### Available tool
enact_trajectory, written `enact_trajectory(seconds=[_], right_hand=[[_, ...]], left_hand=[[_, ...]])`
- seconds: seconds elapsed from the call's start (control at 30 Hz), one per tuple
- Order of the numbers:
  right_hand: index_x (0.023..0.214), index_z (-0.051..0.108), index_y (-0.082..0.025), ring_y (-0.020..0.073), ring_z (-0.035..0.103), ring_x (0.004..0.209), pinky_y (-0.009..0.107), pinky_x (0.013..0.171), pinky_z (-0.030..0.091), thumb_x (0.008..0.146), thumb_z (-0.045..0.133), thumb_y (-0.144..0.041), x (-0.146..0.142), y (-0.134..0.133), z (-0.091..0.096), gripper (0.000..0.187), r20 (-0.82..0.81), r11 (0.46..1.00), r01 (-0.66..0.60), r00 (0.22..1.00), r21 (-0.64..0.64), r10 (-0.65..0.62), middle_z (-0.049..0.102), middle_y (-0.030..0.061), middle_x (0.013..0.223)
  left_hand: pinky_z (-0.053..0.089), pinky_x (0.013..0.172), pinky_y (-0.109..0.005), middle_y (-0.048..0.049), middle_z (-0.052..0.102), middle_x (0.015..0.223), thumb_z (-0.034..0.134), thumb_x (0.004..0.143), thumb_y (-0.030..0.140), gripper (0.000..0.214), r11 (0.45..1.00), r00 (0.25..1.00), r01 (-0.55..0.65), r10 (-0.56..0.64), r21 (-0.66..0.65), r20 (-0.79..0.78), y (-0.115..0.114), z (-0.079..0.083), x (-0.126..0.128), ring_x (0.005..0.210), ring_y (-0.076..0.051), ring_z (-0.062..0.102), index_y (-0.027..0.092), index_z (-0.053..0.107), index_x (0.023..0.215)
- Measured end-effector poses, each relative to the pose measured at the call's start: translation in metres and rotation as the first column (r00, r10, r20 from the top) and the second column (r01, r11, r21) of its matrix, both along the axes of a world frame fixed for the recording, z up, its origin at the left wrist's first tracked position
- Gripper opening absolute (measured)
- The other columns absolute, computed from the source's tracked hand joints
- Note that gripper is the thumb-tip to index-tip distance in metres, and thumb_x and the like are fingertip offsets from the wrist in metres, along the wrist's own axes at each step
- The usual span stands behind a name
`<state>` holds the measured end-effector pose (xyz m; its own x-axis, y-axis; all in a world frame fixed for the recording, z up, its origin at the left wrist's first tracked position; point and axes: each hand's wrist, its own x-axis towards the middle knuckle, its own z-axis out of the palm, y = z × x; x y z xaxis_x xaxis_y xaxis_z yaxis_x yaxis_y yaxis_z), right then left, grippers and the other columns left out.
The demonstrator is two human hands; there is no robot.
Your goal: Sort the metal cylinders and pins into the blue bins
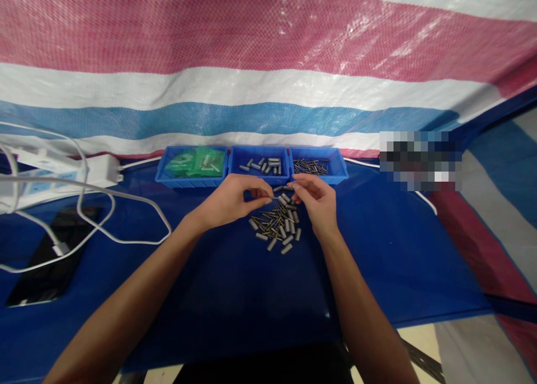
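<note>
My left hand [241,199] is closed in a pinch on a thin metal pin [274,198], which points right from the fingertips. Thumb and index finger of my right hand [314,197] are pinched together just right of it; a small dark-grey piece seems to sit between them, too small to make out. Below both hands lies a loose pile on the blue table: several thin brass-coloured pins [268,223] in the middle, with several short grey metal cylinders [287,249] around them.
Behind the pile stand three blue bins: the left bin [191,181] with a green bag of cylinders, the middle bin [237,152] with grey cylinders, the right bin [335,178] with thin pins. At left are a power strip [100,170], white cables [138,242] and a black phone [46,266].
</note>
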<state>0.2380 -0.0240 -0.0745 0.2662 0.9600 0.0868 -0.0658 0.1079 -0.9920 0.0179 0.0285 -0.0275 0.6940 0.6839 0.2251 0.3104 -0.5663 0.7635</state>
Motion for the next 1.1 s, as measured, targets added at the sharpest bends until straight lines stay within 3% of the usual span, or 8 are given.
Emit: enact_trajectory(seconds=[0.1, 0.2, 0.37, 0.6, 0.9, 1.1], right_hand=[[0.100, 0.079, -0.024, 0.0138, 0.068, 0.063, 0.029, 0.061, 0.055, 0.082, 0.081, -0.034, -0.0019, -0.0016, 0.0017, 0.021, -0.011, 0.994, -0.106, 0.994, -0.025, 0.106, 0.081, 0.0020, 0.087], [0.099, 0.080, -0.024, 0.0138, 0.067, 0.063, 0.029, 0.060, 0.054, 0.082, 0.083, -0.036, -0.0032, -0.0030, 0.0044, 0.020, -0.023, 0.984, -0.168, 0.986, -0.052, 0.167, 0.081, 0.0017, 0.084], [0.101, 0.080, -0.025, 0.0145, 0.068, 0.065, 0.028, 0.059, 0.052, 0.082, 0.084, -0.038, -0.0033, -0.0042, 0.0061, 0.023, -0.035, 0.974, -0.222, 0.975, -0.048, 0.221, 0.081, 0.0023, 0.085], [0.097, 0.082, -0.025, 0.0162, 0.069, 0.068, 0.030, 0.060, 0.053, 0.076, 0.089, -0.041, -0.0034, -0.0047, 0.0063, 0.027, -0.067, 0.968, -0.244, 0.968, -0.059, 0.240, 0.081, 0.0023, 0.084], [0.090, 0.083, -0.025, 0.0145, 0.066, 0.064, 0.029, 0.058, 0.051, 0.074, 0.092, -0.041, -0.0051, -0.0055, 0.0076, 0.025, -0.089, 0.971, -0.230, 0.970, -0.066, 0.224, 0.079, 0.0014, 0.078], [0.089, 0.084, -0.025, 0.0135, 0.065, 0.062, 0.028, 0.058, 0.050, 0.075, 0.090, -0.038, -0.0060, -0.0062, 0.0093, 0.021, -0.097, 0.968, -0.243, 0.967, -0.066, 0.236, 0.079, 0.0007, 0.076]], left_hand=[[0.054, 0.071, -0.023, -0.0024, 0.080, 0.087, 0.078, 0.091, 0.028, 0.011, 0.995, 0.994, -0.097, 0.096, 0.016, 0.052, -0.0009, -0.0008, 0.0011, 0.073, -0.014, 0.071, 0.018, 0.082, 0.094], [0.057, 0.071, -0.023, -0.0031, 0.081, 0.085, 0.080, 0.089, 0.031, 0.014, 0.985, 0.980, -0.168, 0.172, -0.047, 0.097, -0.0023, -0.0005, 0.0018, 0.073, -0.015, 0.073, 0.017, 0.083, 0.090], [0.063, 0.078, -0.026, -0.0050, 0.083, 0.092, 0.078, 0.091, 0.031, 0.016, 0.966, 0.962, -0.193, 0.221, -0.169, 0.160, -0.0033, -0.0011, 0.0037, 0.081, -0.018, 0.078, 0.016, 0.083, 0.095], [0.065, 0.087, -0.027, -0.0048, 0.083, 0.095, 0.081, 0.088, 0.028, 0.015, 0.960, 0.958, -0.165, 0.210, -0.228, 0.194, -0.0042, -0.0036, 0.0053, 0.087, -0.018, 0.080, 0.016, 0.081, 0.096], [0.058, 0.066, -0.022, -0.0030, 0.078, 0.074, 0.074, 0.094, 0.041, 0.028, 0.951, 0.967, -0.189, 0.224, -0.245, 0.124, -0.0056, -0.0006, 0.0078, 0.066, -0.014, 0.073, 0.015, 0.078, 0.085], [0.046, 0.054, -0.020, 0.0002, 0.069, 0.060, 0.069, 0.097, 0.046, 0.040, 0.963, 0.976, -0.208, 0.215, -0.172, 0.022, -0.0057, -0.0018, 0.0078, 0.053, -0.011, 0.063, 0.016, 0.072, 0.070]])
